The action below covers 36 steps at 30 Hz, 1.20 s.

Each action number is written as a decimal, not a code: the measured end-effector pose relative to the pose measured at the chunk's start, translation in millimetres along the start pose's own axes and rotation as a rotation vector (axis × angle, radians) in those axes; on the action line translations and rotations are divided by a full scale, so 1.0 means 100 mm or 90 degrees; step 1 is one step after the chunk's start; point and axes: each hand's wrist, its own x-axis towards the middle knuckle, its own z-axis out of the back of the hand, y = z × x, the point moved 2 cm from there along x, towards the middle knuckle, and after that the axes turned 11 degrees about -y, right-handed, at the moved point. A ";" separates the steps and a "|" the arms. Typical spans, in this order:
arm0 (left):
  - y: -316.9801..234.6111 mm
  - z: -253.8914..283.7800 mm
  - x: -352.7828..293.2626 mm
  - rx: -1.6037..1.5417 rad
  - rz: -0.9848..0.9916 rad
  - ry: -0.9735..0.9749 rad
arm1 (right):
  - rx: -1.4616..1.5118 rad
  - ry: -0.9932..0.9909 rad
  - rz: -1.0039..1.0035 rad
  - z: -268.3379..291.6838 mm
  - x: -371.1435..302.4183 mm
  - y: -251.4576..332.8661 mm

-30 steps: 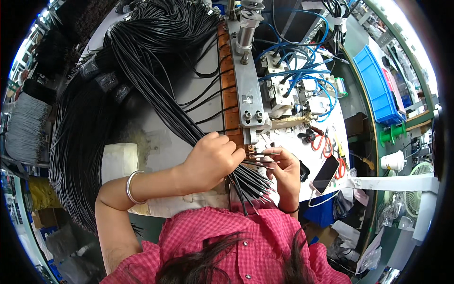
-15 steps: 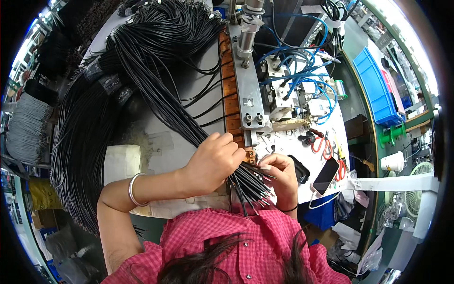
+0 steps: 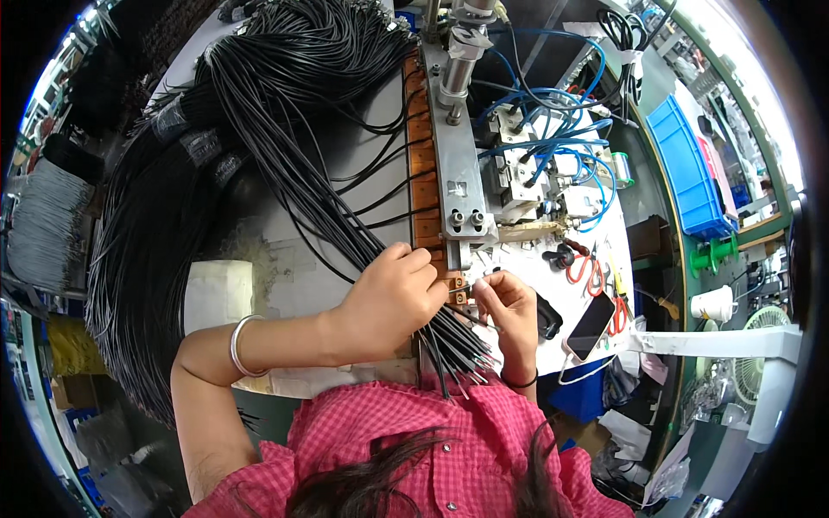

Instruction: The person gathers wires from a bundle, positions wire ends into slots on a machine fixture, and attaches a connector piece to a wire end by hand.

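Note:
A long bundle of black cables [image 3: 332, 207] runs from the far left down under my left hand [image 3: 399, 292]. That hand is closed, its fingers curled round a black cable beside the orange-brown fixture strip [image 3: 424, 186]. Opposite it, my right hand [image 3: 509, 312] pinches the thin end of a cable between thumb and forefinger, close to the strip's near end block. Below both hands, several loose cable ends [image 3: 458, 344] with stripped tips fan out toward my shirt. Farther up the strip, several single cables lie across into its slots, under a grey metal bar [image 3: 456, 164].
Right of the bar stand metal clamp blocks [image 3: 518, 177] with blue air tubes [image 3: 596, 82]. A phone [image 3: 591, 328], red-handled scissors [image 3: 596, 274] and a black tool lie at the right. Thick cable bundles [image 3: 142, 259] hang over the left table edge. A blue crate [image 3: 691, 164] stands farther right.
My right hand has moved slightly up and left, bringing a cable end to the strip's near block. One cable now bows out left of the bundle. My left hand has barely moved.

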 end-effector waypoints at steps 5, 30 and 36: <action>0.01 0.02 -0.01 0.035 0.034 0.029 | 0.025 0.108 -0.108 0.05 0.07 -0.05; 0.00 0.03 0.01 -0.023 0.027 -0.005 | 0.070 -0.046 0.034 0.02 -0.11 0.18; 0.00 0.02 0.03 -0.008 0.052 -0.009 | 0.155 0.137 -0.127 0.05 -0.09 0.21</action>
